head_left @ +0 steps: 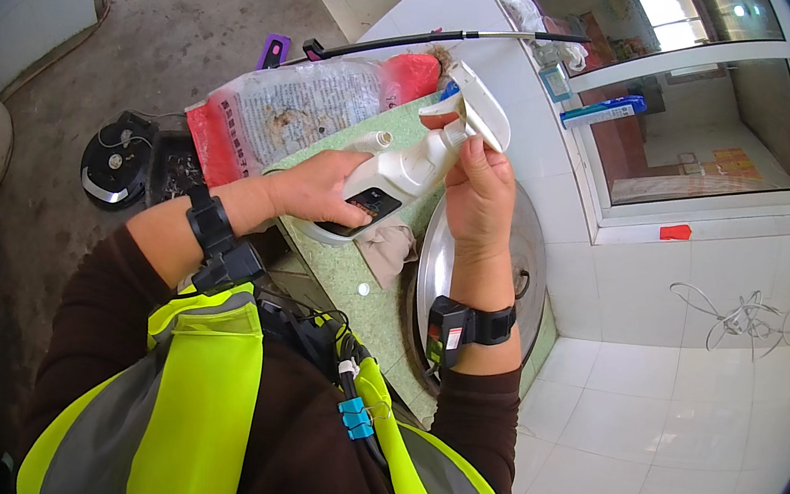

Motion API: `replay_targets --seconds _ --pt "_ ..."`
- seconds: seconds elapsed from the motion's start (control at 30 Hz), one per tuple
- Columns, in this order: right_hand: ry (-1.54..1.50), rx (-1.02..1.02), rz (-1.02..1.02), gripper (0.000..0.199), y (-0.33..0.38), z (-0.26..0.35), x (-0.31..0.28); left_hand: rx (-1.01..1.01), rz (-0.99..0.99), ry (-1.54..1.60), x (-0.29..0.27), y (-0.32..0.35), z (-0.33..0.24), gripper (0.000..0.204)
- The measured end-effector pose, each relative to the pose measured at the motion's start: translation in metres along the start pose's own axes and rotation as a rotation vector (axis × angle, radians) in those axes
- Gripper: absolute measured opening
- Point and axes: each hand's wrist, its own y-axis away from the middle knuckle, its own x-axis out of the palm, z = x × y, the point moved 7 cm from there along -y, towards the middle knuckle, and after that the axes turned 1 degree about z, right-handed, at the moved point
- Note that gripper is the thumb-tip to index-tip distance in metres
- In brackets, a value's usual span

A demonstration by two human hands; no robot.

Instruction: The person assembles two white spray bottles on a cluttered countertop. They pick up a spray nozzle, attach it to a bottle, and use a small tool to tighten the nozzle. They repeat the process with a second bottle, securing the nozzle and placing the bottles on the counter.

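Note:
Above a green speckled counter [322, 262], my left hand [314, 187] grips the body of a white appliance [405, 173] with a glossy black panel [375, 206]. The thumb lies against that panel. My right hand [479, 193] is closed, thumb and fingers pinching the white rounded end piece [485, 110] at the appliance's far end. The appliance is tilted, its far end up and to the right; its exact kind is not clear. Below it on the counter lies a crumpled beige cloth [387, 249]. A large round metal lid [431, 277] sits under my right forearm.
Beyond the counter lies a red-and-white plastic sack [288, 111], with a black pole [424, 41] behind it. A black round appliance [117, 157] stands on the floor at left. At right are a tiled wall [648, 384], a window [704, 129], a blue box [604, 111] and a coiled cable [746, 319].

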Motion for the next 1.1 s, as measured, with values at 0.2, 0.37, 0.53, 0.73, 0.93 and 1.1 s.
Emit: replay_targets --seconds 0.2,0.37,0.53,0.73,0.93,1.1 --pt "0.221 -0.173 -0.178 0.043 0.005 0.005 -0.005 0.093 -0.099 -0.174 -0.002 -0.007 -0.005 0.045" --pt "0.143 -0.164 -0.101 0.044 0.001 0.009 -0.005 0.038 -0.029 -0.03 0.002 -0.007 -0.008 0.044" --pt "-0.05 -0.027 0.052 0.053 -0.005 0.01 -0.003 -0.078 0.216 0.095 0.012 -0.004 -0.015 0.045" --pt "-0.067 -0.018 0.219 0.059 -0.007 0.017 -0.001 -0.103 0.268 0.138 0.016 -0.005 -0.021 0.053" --pt "-0.031 0.02 0.032 0.049 -0.007 0.006 -0.021 -0.105 0.224 0.153 0.011 -0.003 -0.02 0.052" --pt "0.034 0.016 0.018 0.044 -0.007 0.006 -0.026 -0.105 0.21 0.178 0.011 -0.001 -0.02 0.053"
